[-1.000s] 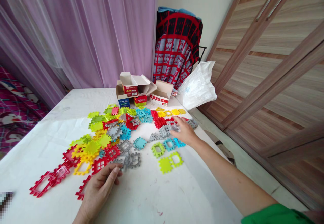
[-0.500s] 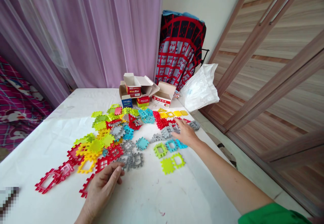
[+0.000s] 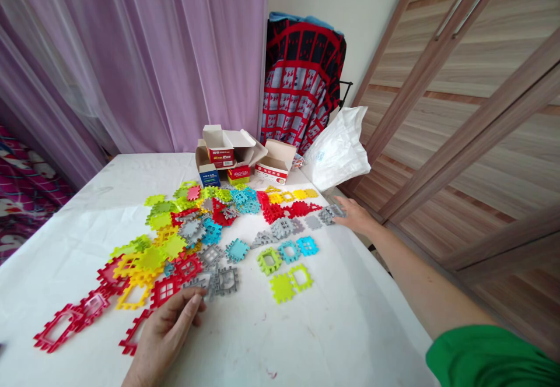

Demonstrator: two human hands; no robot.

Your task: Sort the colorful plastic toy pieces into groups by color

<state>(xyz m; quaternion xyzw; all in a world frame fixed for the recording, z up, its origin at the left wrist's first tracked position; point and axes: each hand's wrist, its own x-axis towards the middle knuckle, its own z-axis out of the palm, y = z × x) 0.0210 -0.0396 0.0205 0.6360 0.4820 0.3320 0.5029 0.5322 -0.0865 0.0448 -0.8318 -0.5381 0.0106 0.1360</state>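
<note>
Near the front left of the table, my left hand (image 3: 168, 331) rests with curled fingers, thumb against them; whatever may be inside is hidden. Just beyond its fingertips lie grey notched building tiles (image 3: 226, 281), and a red frame tile (image 3: 133, 334) sits beside the wrist. At the table's right edge my right hand (image 3: 356, 217) has thumb and fingers around the end grey building tile (image 3: 337, 210) of a grey row. A red row (image 3: 293, 211) and a yellow row (image 3: 286, 196) run behind it. Closer lie blue tiles (image 3: 307, 246) and green tiles (image 3: 282, 288).
A mixed heap of tiles (image 3: 153, 257) spreads over the left half of the white table (image 3: 350, 317). Open cardboard boxes (image 3: 275, 162) stand at the back, a white plastic bag (image 3: 339, 151) beside them. A wooden wardrobe (image 3: 437, 130) rises on the right.
My right hand has moved right, from above the middle of the grey row to its end at the table edge. My left hand stays beside the grey tiles. The view has shifted slightly.
</note>
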